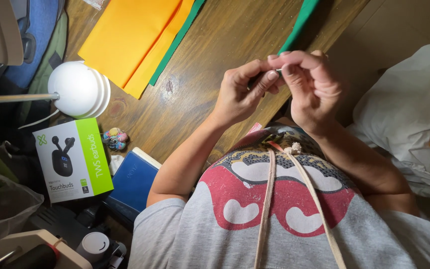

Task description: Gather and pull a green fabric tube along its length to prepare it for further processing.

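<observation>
My left hand [240, 94] and my right hand [312, 87] meet fingertip to fingertip above the wooden table [210, 60]. Both pinch a small thin object [277, 72] that the fingers mostly hide, so I cannot tell what it is. A green sheet [297, 27] lies just beyond the fingertips, running to the top edge. Two beige cords [269, 199] hang down over my grey and red shirt below the hands.
Orange and yellow sheets [125, 35] on another green sheet lie at the top left. A white lamp head [80, 89], a green and white box [73, 159], a small colourful charm [115, 139] and a blue book [133, 182] crowd the left. A white bag [409, 114] sits right.
</observation>
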